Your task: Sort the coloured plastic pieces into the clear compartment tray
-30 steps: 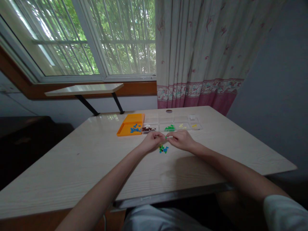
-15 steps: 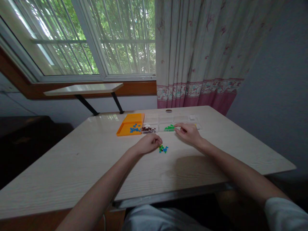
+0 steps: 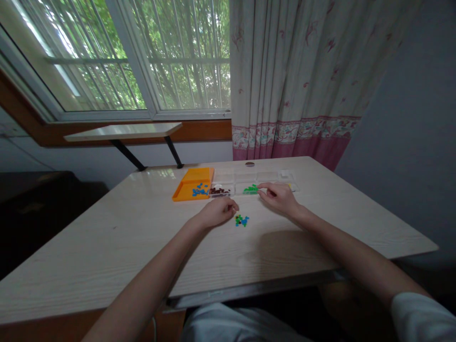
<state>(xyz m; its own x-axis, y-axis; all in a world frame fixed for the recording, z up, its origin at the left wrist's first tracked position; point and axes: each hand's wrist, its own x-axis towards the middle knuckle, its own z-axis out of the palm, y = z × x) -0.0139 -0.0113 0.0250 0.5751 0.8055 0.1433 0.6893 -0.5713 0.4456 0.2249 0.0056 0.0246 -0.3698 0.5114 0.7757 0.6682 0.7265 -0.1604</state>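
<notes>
My left hand (image 3: 220, 211) rests on the table with its fingers curled in. Whether something small sits between its fingertips I cannot make out. Just right of those fingertips lies a little cluster of green, blue, yellow and dark pieces (image 3: 242, 221). My right hand (image 3: 279, 196) is at the front of the clear compartment box (image 3: 245, 176), index finger and thumb apart. Beside its fingertips are loose green pieces (image 3: 251, 189) in one compartment; I see nothing held in it. Dark brown pieces (image 3: 220, 191) fill the compartment to the left.
An orange case (image 3: 195, 175) stands open left of the clear box, with loose blue pieces (image 3: 200, 190) in it. Behind, a small raised shelf (image 3: 124, 131) stands on dark legs at the table's back left. The table's (image 3: 213, 266) front edge is close to my lap.
My left hand has shifted slightly left, away from the small cluster, showing more of it. My right hand stays by the green pieces.
</notes>
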